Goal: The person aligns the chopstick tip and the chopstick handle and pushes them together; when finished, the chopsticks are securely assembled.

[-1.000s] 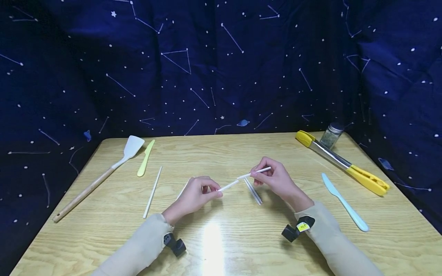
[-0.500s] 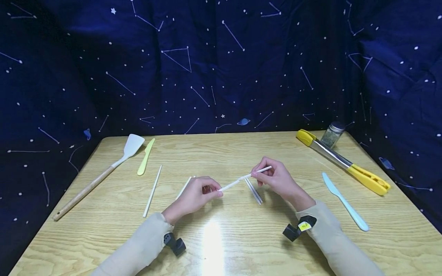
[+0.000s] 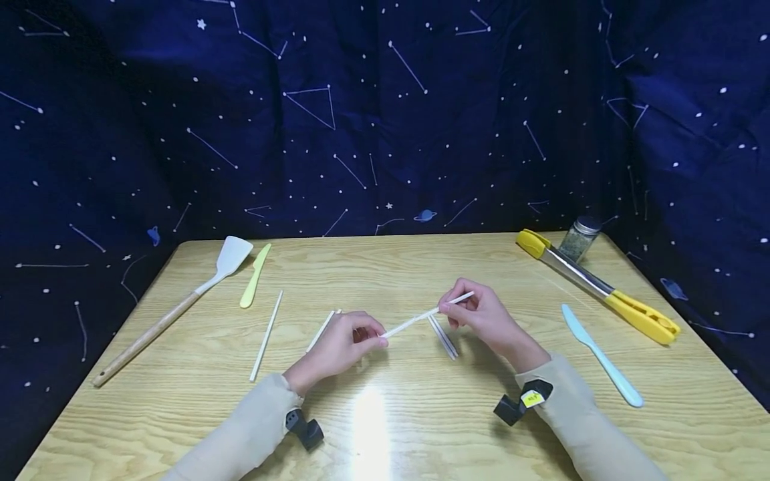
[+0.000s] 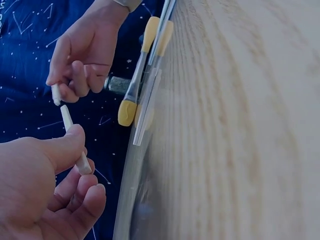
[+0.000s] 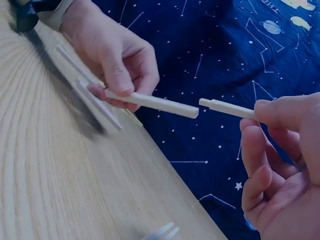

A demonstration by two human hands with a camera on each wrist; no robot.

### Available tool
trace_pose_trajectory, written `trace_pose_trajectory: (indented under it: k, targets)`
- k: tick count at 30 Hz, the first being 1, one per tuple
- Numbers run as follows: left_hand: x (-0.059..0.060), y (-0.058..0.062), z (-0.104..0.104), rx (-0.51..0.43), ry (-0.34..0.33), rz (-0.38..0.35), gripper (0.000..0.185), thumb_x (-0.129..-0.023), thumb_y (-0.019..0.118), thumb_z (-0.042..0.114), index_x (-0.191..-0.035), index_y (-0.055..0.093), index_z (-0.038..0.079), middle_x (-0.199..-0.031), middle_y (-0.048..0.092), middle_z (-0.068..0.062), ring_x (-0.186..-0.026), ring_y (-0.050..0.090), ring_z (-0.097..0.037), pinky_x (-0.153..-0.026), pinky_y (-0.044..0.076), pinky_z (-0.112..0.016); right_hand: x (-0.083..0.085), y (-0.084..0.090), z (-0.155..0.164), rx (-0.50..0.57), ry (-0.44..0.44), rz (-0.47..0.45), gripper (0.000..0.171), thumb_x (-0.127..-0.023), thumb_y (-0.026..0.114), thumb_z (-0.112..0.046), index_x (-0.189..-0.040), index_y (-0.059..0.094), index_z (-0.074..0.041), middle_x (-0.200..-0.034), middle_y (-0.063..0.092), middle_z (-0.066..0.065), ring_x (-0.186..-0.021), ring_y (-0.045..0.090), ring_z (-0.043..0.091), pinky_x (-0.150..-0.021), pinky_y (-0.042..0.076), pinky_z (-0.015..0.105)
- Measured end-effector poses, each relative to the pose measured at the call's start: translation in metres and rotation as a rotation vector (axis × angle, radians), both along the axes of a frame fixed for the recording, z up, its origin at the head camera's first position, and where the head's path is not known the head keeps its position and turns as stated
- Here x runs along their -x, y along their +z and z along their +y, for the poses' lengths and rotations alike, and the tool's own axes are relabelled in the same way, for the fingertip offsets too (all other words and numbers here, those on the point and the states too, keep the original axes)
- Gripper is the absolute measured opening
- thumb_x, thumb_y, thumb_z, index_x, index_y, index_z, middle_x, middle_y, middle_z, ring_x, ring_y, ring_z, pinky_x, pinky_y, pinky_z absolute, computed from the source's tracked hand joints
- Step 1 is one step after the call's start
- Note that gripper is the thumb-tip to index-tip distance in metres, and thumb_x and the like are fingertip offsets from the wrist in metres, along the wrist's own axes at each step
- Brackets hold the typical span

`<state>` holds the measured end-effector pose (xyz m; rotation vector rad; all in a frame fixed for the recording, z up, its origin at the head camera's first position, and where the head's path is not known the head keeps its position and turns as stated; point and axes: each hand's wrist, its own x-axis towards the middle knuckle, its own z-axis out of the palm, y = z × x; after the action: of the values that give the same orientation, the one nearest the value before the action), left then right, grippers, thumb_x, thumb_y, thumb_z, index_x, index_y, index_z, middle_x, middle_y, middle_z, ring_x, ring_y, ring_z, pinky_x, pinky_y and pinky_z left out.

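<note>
My left hand (image 3: 337, 341) pinches a pale chopstick section (image 5: 160, 104) between thumb and fingers; its squared, thicker end points at my right hand (image 3: 481, 314). With thumb and fingertips, my right hand grips another section (image 5: 232, 108), whose end narrows to a small peg. In the right wrist view a small gap shows between peg and squared end, the two nearly in line above the table. Beneath the right hand lie two thin sticks (image 3: 443, 336) side by side. More pale sticks (image 3: 321, 331) lie partly hidden behind the left hand, and a single chopstick (image 3: 266, 334) rests farther left.
On the left of the wooden table (image 3: 385, 267) lie a white spatula (image 3: 180, 304) and a yellow plastic knife (image 3: 255, 275). To the right are a light-blue knife (image 3: 601, 354), yellow-ended tongs (image 3: 595, 284) and a glass jar (image 3: 579, 240). A dark starry cloth (image 3: 385, 120) hangs behind.
The two sections have come closer into one straight line, their facing ends having met at an angle in the head view before. Both hands have barely moved and keep their grips.
</note>
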<state>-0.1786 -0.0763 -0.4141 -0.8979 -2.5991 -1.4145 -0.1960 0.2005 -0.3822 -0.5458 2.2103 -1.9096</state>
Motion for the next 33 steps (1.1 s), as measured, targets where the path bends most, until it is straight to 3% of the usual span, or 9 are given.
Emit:
trace_pose_trajectory:
  k: [6,20,33]
  targets:
    - [-0.0012,-0.0024,0.0003,-0.003,-0.013,-0.01,0.006,-0.083,0.075,0.013,-0.086,0.073,0.009,-0.074,0.064,0.002,-0.063,0.052,-0.004,-0.057,0.047,-0.019,0.0001,-0.0017,0.0,0.054,0.036,0.005,0.01,-0.094,0.06,-0.006,-0.086,0.055,-0.011,-0.089,0.063,-0.001,-0.064,0.055,0.009,-0.062,0.048,0.02]
    - [-0.0056,-0.005,0.0054,-0.014,-0.01,-0.003,0.007,-0.084,0.074,0.015,-0.086,0.073,0.009,-0.074,0.062,0.002,-0.062,0.05,-0.002,-0.055,0.045,-0.019,0.0023,-0.0063,0.0044,0.061,0.031,-0.012,0.021,-0.091,0.067,-0.019,-0.09,0.054,-0.003,-0.088,0.063,-0.003,-0.065,0.055,0.009,-0.061,0.049,0.02]
    - [-0.0066,-0.0072,0.0053,0.0,-0.004,0.009,0.006,-0.083,0.075,0.014,-0.085,0.072,0.009,-0.072,0.061,0.004,-0.059,0.05,-0.001,-0.053,0.047,-0.02,0.0013,-0.0059,0.0036,-0.004,0.046,-0.006,0.013,-0.092,0.062,-0.006,-0.084,0.053,-0.006,-0.089,0.061,0.0,-0.061,0.054,0.007,-0.061,0.048,0.019]
